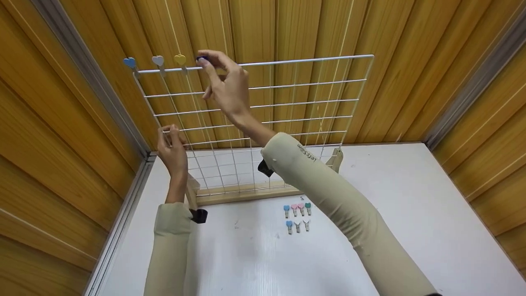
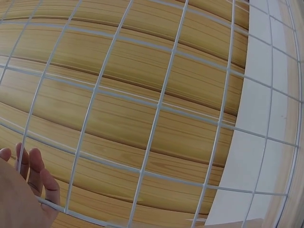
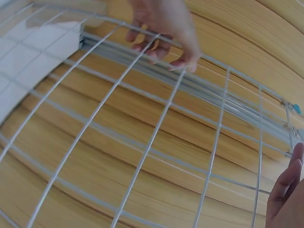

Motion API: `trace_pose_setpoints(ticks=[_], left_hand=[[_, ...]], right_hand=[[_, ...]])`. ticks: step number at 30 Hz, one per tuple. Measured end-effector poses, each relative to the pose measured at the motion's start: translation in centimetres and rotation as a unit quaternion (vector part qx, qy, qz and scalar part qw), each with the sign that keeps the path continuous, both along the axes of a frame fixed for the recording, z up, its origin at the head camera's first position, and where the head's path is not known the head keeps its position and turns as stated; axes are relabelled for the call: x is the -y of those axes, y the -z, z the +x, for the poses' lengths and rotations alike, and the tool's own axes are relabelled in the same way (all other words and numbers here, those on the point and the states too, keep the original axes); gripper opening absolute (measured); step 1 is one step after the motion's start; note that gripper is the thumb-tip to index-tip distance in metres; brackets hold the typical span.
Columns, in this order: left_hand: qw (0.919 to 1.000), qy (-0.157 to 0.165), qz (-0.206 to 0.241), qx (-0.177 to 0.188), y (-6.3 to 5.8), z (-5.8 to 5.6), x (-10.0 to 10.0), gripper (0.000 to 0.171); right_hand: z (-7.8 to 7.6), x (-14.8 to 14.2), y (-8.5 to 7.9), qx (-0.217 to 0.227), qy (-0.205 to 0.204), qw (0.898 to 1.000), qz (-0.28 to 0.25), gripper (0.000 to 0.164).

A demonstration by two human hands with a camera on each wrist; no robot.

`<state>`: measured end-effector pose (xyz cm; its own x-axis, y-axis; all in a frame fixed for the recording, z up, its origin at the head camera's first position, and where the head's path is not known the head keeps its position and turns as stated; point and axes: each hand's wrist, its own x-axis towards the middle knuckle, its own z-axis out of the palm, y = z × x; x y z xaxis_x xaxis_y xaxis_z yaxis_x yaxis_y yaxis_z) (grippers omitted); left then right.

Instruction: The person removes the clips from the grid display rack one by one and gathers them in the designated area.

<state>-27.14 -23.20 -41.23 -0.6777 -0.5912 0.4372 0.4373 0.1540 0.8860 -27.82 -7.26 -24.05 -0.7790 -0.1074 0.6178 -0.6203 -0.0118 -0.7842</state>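
A white wire grid (image 1: 304,61) stands upright in a wooden base (image 1: 246,196). My left hand (image 1: 172,150) grips its left side, fingers curled round the wires; the left wrist view shows those fingers (image 2: 35,173) behind the mesh. Up at the top bar, my right hand (image 1: 230,88) pinches a dark blue clip (image 1: 201,58) between thumb and fingers; the hand hides most of it. Left of it along the same bar sit a light blue heart clip (image 1: 130,62) at the corner, a white heart clip (image 1: 158,60) and a yellow heart clip (image 1: 180,59).
On the white table (image 1: 246,255) in front of the grid lie two rows of small clips: light blue (image 1: 286,209), pink (image 1: 294,207), green (image 1: 308,206) and white (image 1: 298,225) ones. Wood-patterned walls (image 1: 65,135) close in behind and at both sides.
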Motion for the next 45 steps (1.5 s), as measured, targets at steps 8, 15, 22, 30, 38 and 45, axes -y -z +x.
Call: trace_pose_setpoints(ticks=[8, 15, 22, 30, 38, 45], left_hand=[[0.9998, -0.009, 0.009, 0.012, -0.2, 0.0, 0.2, 0.014], [0.9998, -0.005, 0.014, 0.012, -1.3, 1.0, -0.5, 0.012], [0.9998, 0.008, 0.008, 0.016, -2.9, 2.6, -1.6, 0.014], [0.9998, -0.006, 0.008, 0.018, -2.8, 2.2, -1.4, 0.012], [0.9997, 0.004, 0.01, 0.024, -2.8, 2.3, -1.4, 0.012], [0.9998, 0.006, 0.009, 0.017, -2.8, 2.3, -1.4, 0.013]], right_hand=[[-0.3, -0.3, -0.4, 0.029, -0.013, 0.997, -0.07, 0.026], [-0.1, 0.1, -0.7, 0.1, -0.03, 0.981, -0.163, 0.027], [0.3, -0.3, 0.3, 0.086, -0.065, 0.976, -0.188, 0.026], [1.7, -1.4, 2.0, -0.006, -0.069, 0.986, -0.15, 0.023], [4.6, -4.4, 4.4, 0.015, -0.109, 0.982, -0.154, 0.024], [6.7, -7.8, 8.8, 0.079, -0.139, 0.975, -0.157, 0.023]])
